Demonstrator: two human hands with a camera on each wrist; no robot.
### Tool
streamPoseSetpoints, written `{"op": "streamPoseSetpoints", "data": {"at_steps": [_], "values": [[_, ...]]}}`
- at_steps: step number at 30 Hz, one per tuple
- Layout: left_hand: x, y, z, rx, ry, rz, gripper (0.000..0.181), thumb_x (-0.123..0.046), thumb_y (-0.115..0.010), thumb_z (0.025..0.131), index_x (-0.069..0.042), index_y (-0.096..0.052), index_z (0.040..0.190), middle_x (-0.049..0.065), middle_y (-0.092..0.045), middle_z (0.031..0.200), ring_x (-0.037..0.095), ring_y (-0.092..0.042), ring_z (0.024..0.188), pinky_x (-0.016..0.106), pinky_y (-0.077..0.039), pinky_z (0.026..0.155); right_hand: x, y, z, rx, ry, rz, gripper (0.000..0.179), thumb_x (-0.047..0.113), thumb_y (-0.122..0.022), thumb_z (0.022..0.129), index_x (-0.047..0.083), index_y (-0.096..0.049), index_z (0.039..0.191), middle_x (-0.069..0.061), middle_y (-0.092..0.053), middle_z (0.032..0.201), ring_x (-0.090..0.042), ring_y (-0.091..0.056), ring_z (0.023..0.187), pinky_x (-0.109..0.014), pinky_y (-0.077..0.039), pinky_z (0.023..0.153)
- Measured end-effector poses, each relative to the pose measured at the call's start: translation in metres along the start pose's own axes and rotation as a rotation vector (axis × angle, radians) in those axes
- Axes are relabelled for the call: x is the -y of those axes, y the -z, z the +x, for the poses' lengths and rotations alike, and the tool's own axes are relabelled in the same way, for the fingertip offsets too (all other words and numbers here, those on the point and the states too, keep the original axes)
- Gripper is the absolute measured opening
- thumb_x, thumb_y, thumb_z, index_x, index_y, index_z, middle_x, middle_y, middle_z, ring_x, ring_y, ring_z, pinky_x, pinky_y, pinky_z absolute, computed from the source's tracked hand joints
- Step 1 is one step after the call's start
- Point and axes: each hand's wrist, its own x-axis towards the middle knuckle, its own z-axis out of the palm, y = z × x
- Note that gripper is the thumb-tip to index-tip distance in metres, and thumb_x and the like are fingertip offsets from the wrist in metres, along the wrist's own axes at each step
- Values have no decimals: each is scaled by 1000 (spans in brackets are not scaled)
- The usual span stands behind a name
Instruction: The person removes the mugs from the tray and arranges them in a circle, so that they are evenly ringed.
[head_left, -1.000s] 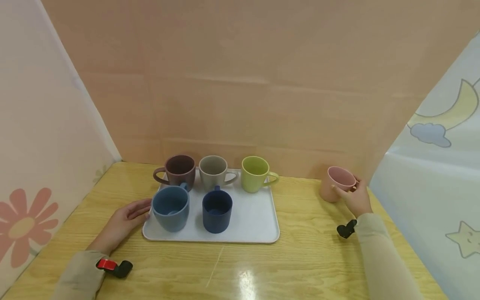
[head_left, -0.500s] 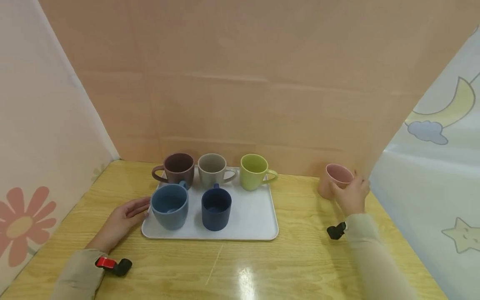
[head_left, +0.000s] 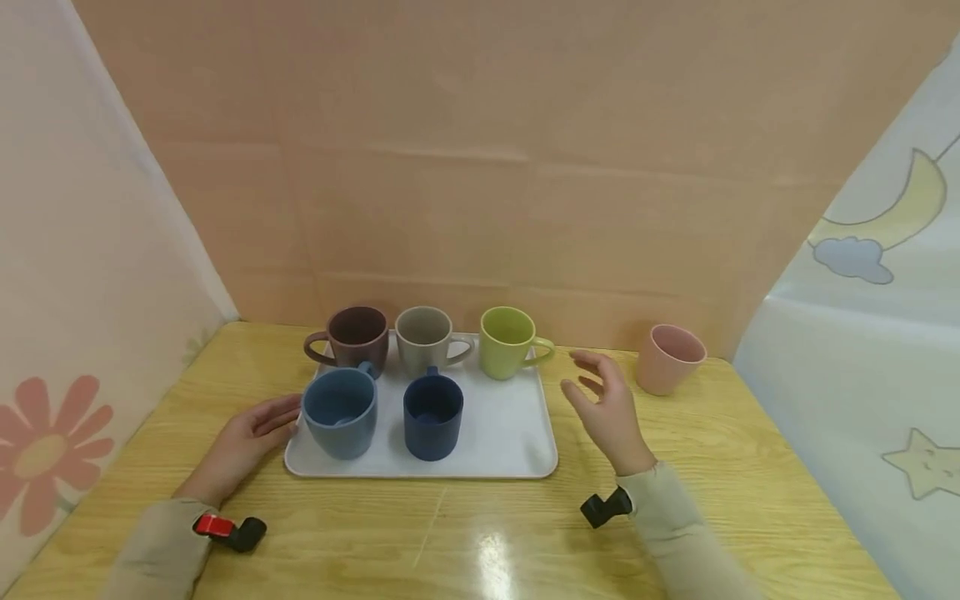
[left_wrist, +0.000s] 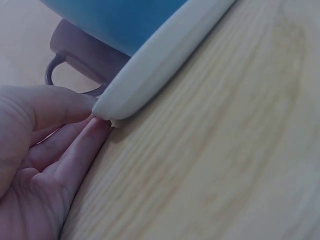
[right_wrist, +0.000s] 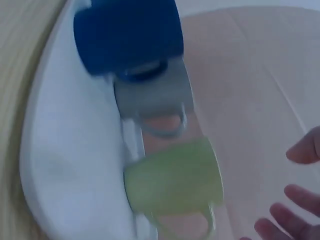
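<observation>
My left hand (head_left: 243,446) is at the left edge of the white tray (head_left: 495,437); the left wrist view shows thumb and fingertips pinching its rim. On the tray stand a light blue mug (head_left: 341,417), a dark blue mug (head_left: 432,421), a grey mug (head_left: 423,342) and a yellow-green mug (head_left: 506,343). A purple-brown mug (head_left: 360,342) is at its back left. Between the tray and a pink mug (head_left: 667,362), my right hand (head_left: 607,412) hovers with loosely bent fingers, holding nothing. The pink mug stands upright on the table, its handle out of sight.
The wooden table (head_left: 465,542) runs up to a tan backdrop (head_left: 487,167). White printed sheets close off the left (head_left: 97,250) and right (head_left: 862,375) sides. The yellow-green mug's handle juts past the tray's right side.
My right hand has let go of the pink mug and moved left toward the tray. The pink mug stays on the table at the right. My left hand has kept its place.
</observation>
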Motion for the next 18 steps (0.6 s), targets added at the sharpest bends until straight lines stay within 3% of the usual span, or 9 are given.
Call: {"op": "streamPoseSetpoints", "data": {"at_steps": [6,8,13,18], "values": [[0,0,1,-9,6,-13,64,-30,-64,102,1,-41,152,26,-47,150,-12,-53,115,10,-46,91,10,-39,-8,187,157,53,49,3,-73,92,2,-55,138,-17,-54,139,-29,-48,131,-58,-41,109],[0,1,1,-12,4,-7,64,-31,-64,102,2,-41,152,26,-47,149,-13,-53,114,10,-47,91,12,-51,-10,236,172,66,53,5,-75,91,7,-55,140,-13,-54,141,-28,-48,131,-57,-43,108],[1,2,-1,-15,-15,-9,63,-27,-64,102,4,-41,151,29,-47,148,-13,-54,113,9,-46,90,12,-77,-13,329,110,110,64,13,-80,89,12,-51,146,-8,-52,146,-30,-47,135,-57,-42,108],[2,0,-1,-10,-19,-15,62,-26,-64,102,4,-41,151,29,-48,147,-13,-54,114,10,-47,90,14,-98,-16,383,-1,134,75,21,-84,85,8,-47,149,-10,-49,150,-34,-46,136,-57,-41,109]]}}
